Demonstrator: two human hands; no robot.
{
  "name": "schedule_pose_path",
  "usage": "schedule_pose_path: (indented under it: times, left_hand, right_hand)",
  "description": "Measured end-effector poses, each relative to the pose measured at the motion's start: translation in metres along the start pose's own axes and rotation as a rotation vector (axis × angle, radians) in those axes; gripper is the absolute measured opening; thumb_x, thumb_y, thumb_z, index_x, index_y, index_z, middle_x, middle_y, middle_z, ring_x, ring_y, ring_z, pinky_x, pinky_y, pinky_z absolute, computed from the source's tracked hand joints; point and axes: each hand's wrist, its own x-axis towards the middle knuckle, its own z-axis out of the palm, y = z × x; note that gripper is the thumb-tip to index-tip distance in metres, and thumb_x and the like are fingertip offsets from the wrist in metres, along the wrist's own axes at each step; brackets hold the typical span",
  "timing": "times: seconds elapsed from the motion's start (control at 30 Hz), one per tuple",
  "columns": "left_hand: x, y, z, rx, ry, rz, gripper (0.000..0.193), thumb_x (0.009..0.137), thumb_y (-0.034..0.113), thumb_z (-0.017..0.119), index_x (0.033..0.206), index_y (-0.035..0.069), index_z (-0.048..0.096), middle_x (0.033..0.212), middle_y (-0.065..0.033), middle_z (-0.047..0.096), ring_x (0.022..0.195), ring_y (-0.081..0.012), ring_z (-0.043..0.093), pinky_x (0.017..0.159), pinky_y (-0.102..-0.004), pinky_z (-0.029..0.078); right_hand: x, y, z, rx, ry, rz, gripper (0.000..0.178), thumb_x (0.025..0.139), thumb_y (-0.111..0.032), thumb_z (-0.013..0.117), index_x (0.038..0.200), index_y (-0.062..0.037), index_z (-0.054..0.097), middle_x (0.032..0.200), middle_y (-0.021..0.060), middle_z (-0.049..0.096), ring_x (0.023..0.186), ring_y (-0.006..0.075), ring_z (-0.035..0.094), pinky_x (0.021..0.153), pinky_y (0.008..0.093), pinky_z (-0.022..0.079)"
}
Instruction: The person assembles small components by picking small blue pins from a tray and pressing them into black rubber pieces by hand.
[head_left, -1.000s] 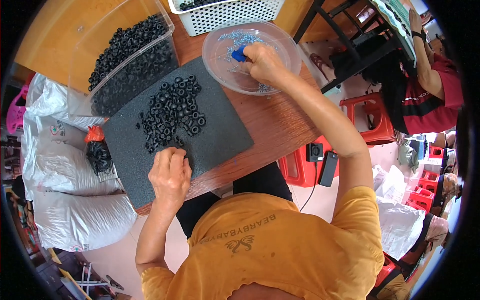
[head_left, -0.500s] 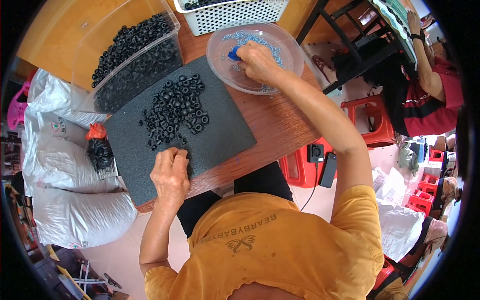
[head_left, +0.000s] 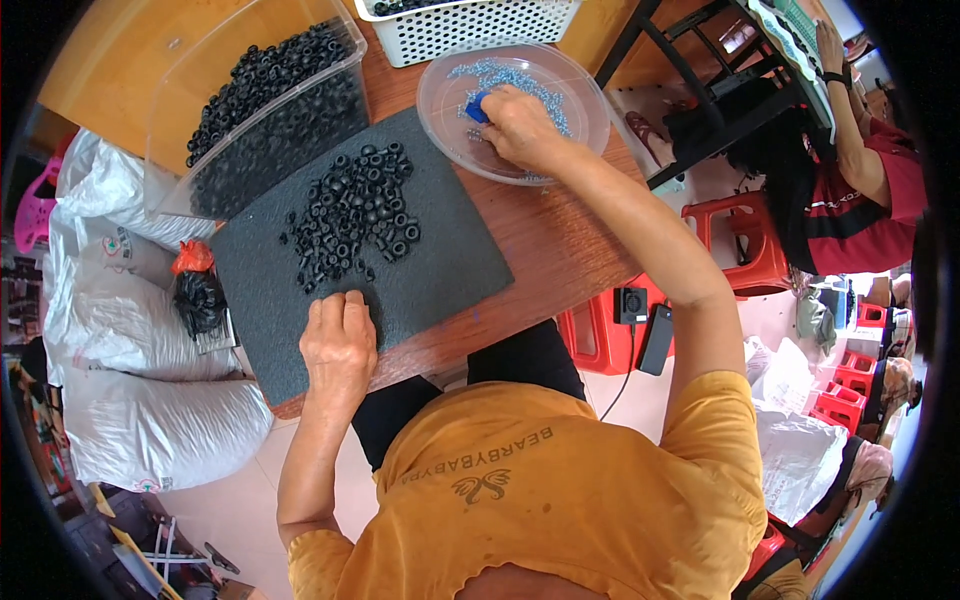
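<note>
My right hand (head_left: pixel 522 130) reaches into a round clear plastic tray (head_left: pixel 445 150) at the far side of the table. Its fingers are closed on a small blue piece (head_left: pixel 477 107), whose exact kind is hard to make out. Around it in the tray lie many tiny pale blue bits (head_left: pixel 500 75). My left hand (head_left: pixel 340 335) rests at the near edge of a dark grey mat (head_left: pixel 440 270), fingers curled down; whatever they may hold is hidden. Just beyond those fingers spreads a heap of small black ring-shaped parts (head_left: pixel 350 210).
A clear bin of black rings (head_left: pixel 275 130) stands at the back left, beside a white perforated basket (head_left: pixel 480 30). White sacks (head_left: pixel 165 425) are stacked left of the table. Red stools (head_left: pixel 735 235) and a person in a red shirt (head_left: pixel 860 220) are on the right.
The blue piece in my right hand has turned and shifted slightly rightward, showing more of its surface. My left hand stays at nearly the same spot, its fingers slightly rearranged.
</note>
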Motion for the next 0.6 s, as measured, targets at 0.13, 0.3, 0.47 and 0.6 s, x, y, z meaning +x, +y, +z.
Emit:
schedule_pose_path:
  times: [0.13, 0.3, 0.47, 0.6]
  left_hand:
    - [-0.002, -0.001, 0.005, 0.124, 0.027, 0.003, 0.026, 0.067, -0.004, 0.061, 0.093, -0.007, 0.057, 0.078, -0.0146, 0.051, 0.066, -0.0267, 0.052, 0.055, -0.0359, 0.047]
    - [-0.006, -0.004, 0.006, 0.187, 0.006, 0.014, 0.026, 0.069, -0.006, 0.059, 0.094, -0.006, 0.057, 0.078, -0.0148, 0.052, 0.068, -0.0280, 0.052, 0.058, -0.0356, 0.047]
    - [-0.002, -0.007, -0.015, -0.136, 0.072, -0.168, 0.022, 0.076, -0.006, 0.059, 0.097, -0.002, 0.058, 0.081, -0.0155, 0.061, 0.074, -0.0249, 0.061, 0.060, -0.0299, 0.049]
    - [-0.005, 0.004, -0.020, -1.479, 0.099, -0.852, 0.017, 0.084, -0.001, 0.059, 0.101, -0.005, 0.058, 0.089, -0.0157, 0.065, 0.071, -0.0183, 0.063, 0.061, -0.0278, 0.052]
  right_hand:
    - [-0.006, -0.014, -0.020, 0.066, -0.061, 0.158, 0.012, 0.072, -0.007, 0.064, 0.075, 0.0004, 0.056, 0.080, 0.0204, 0.060, 0.083, 0.0387, 0.056, 0.073, 0.0462, 0.045]
    - [-0.013, -0.017, -0.021, 0.146, -0.008, 0.260, 0.013, 0.073, -0.008, 0.064, 0.075, 0.0012, 0.055, 0.079, 0.0222, 0.059, 0.079, 0.0409, 0.056, 0.071, 0.0473, 0.045]
    - [-0.022, -0.054, -0.048, 0.319, 0.060, 0.327, 0.023, 0.074, -0.014, 0.069, 0.076, 0.0023, 0.053, 0.074, 0.0187, 0.057, 0.068, 0.0332, 0.057, 0.061, 0.0386, 0.046]
    - [-0.036, -0.105, -0.055, 0.517, 0.058, 0.249, 0.021, 0.075, -0.014, 0.070, 0.081, 0.0015, 0.057, 0.070, 0.0129, 0.055, 0.062, 0.0219, 0.054, 0.058, 0.0320, 0.045]
